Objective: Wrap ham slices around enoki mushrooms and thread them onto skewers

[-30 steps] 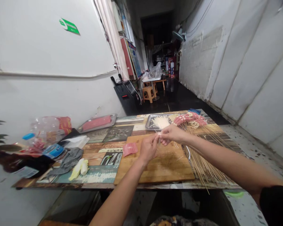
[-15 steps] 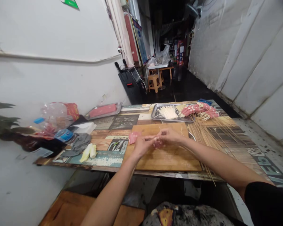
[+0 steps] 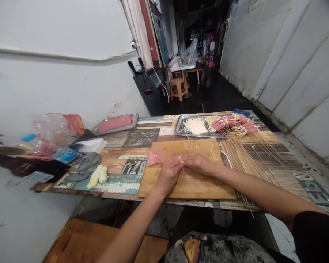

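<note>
- A pink meat piece (image 3: 181,159) lies on the wooden cutting board (image 3: 192,184), pinched between both hands where their fingertips meet, just above the board's middle. Only a sliver of it shows between the fingers.
- The left hand (image 3: 168,174) comes in from 7 o'clock, its fingers curled down and pressed onto the meat piece.
- The right hand (image 3: 199,163) comes in from 4 o'clock, its fingers bent and closed on the same piece, touching the left hand's fingertips.
- A stack of pink meat slices (image 3: 155,157) rests on the board at 9 o'clock from the hands, near but apart from them.
- Loose bamboo skewers (image 3: 244,160) fan across the table (image 3: 276,171) at 3 o'clock from the hands, just beside the board's right edge.
- A metal tray (image 3: 181,132) at 12 o'clock holds pale enoki mushrooms (image 3: 195,126).
- Finished pink skewers (image 3: 231,122) lie at 1 o'clock, overlapping the tray's right end.
- A second tray with a red slab (image 3: 115,123) sits at 10 o'clock, well apart.
- A grey cloth (image 3: 87,164) and yellow-white gloves (image 3: 98,176) lie at 9 o'clock, near the table's left edge, with plastic bags (image 3: 52,135) beyond them.
</note>
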`<state>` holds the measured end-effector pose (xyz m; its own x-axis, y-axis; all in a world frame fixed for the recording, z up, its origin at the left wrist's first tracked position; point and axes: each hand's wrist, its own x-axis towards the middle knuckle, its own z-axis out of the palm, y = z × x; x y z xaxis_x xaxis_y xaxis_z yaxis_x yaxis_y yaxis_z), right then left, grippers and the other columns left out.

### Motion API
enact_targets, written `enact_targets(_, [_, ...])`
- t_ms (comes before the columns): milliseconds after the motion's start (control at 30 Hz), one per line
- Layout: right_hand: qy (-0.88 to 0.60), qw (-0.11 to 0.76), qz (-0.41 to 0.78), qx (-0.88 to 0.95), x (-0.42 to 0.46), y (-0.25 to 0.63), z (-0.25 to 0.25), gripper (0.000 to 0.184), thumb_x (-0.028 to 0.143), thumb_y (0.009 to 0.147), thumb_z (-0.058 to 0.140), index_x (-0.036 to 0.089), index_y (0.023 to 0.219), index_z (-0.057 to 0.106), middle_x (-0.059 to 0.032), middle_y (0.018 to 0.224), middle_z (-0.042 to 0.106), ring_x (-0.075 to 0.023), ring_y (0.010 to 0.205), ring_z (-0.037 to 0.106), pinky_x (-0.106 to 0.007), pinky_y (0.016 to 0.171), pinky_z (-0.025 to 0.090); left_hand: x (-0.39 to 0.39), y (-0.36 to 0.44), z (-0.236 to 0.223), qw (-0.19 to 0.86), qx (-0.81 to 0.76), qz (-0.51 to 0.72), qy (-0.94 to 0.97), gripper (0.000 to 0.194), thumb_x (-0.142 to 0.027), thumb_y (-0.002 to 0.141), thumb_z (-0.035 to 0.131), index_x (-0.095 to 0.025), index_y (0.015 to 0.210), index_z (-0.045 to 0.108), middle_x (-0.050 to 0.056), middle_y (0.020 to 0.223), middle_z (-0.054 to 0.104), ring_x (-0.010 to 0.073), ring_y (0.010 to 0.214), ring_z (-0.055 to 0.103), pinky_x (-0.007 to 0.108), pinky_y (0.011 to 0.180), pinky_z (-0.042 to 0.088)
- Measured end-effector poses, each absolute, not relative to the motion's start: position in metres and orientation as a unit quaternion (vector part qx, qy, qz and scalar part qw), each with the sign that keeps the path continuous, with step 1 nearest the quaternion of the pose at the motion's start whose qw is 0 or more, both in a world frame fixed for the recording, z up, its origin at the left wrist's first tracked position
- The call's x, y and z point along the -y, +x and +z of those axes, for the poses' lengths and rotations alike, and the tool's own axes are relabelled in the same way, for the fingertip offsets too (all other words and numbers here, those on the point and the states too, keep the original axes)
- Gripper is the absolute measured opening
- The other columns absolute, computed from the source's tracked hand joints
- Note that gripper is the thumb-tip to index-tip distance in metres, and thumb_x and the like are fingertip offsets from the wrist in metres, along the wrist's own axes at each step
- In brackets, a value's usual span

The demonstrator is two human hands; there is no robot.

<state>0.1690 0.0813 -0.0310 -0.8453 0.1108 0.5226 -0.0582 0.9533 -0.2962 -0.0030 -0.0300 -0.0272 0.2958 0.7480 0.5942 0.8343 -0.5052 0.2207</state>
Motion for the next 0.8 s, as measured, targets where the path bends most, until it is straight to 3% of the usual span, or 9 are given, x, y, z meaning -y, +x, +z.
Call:
enact_targets(133, [0.055, 0.221, 0.009, 0.974, -0.085, 0.171, -0.021, 0.031, 0.018, 0.101, 0.036, 0.008, 0.105, 0.065, -0.0155, 0.106, 0.07, -0.0201, 0.106, 0.062, -0.037, 0.099, 0.048, 0.031, -0.007, -0.029, 0.138, 0.467, -0.269, -0.831, 0.033, -0.022, 0.101, 0.038, -0.012, 0.104, 0.069, 0.013, 0.1, 0.072, 0.0218, 0.092, 0.068, 0.037, 0.08, 0.058])
enact_targets(300, [0.087, 0.148, -0.078, 0.982, -0.086, 0.172, -0.017, 0.029, 0.023, 0.102, 0.037, 0.011, 0.104, 0.063, -0.0154, 0.105, 0.068, -0.0205, 0.103, 0.061, -0.041, 0.097, 0.047, 0.03, -0.011, -0.033, 0.132, 0.471, -0.234, -0.84, 0.03, -0.036, 0.097, 0.05, -0.012, 0.105, 0.067, 0.013, 0.101, 0.071, 0.0237, 0.098, 0.066, 0.038, 0.086, 0.056])
enact_targets(467, [0.074, 0.158, -0.15, 0.973, -0.08, 0.171, -0.019, 0.029, 0.013, 0.1, 0.034, 0.005, 0.102, 0.062, -0.0176, 0.099, 0.068, -0.0209, 0.094, 0.062, -0.039, 0.089, 0.049, 0.031, -0.007, -0.027, 0.118, 0.486, -0.218, -0.838, 0.024, -0.027, 0.098, 0.048, -0.012, 0.103, 0.066, 0.011, 0.096, 0.071, 0.0217, 0.092, 0.066, 0.037, 0.084, 0.057])
enact_targets(667, [0.042, 0.239, -0.092, 0.966, -0.078, 0.174, -0.021, 0.033, 0.014, 0.101, 0.029, 0.007, 0.113, 0.06, -0.0156, 0.102, 0.069, -0.0194, 0.099, 0.062, -0.037, 0.088, 0.052, 0.031, -0.003, -0.03, 0.174, 0.453, -0.246, -0.839, 0.031, -0.017, 0.1, 0.036, -0.01, 0.104, 0.067, 0.013, 0.099, 0.072, 0.0205, 0.092, 0.068, 0.037, 0.083, 0.059])
enact_targets(800, [0.005, 0.264, 0.05, 0.963, -0.076, 0.172, -0.026, 0.032, 0.023, 0.102, 0.035, 0.014, 0.11, 0.065, -0.0123, 0.105, 0.07, -0.0184, 0.104, 0.063, -0.038, 0.092, 0.052, 0.032, -0.005, -0.032, 0.152, 0.469, -0.324, -0.808, 0.025, -0.018, 0.098, 0.045, -0.013, 0.1, 0.07, 0.01, 0.097, 0.074, 0.0185, 0.09, 0.07, 0.033, 0.08, 0.06])
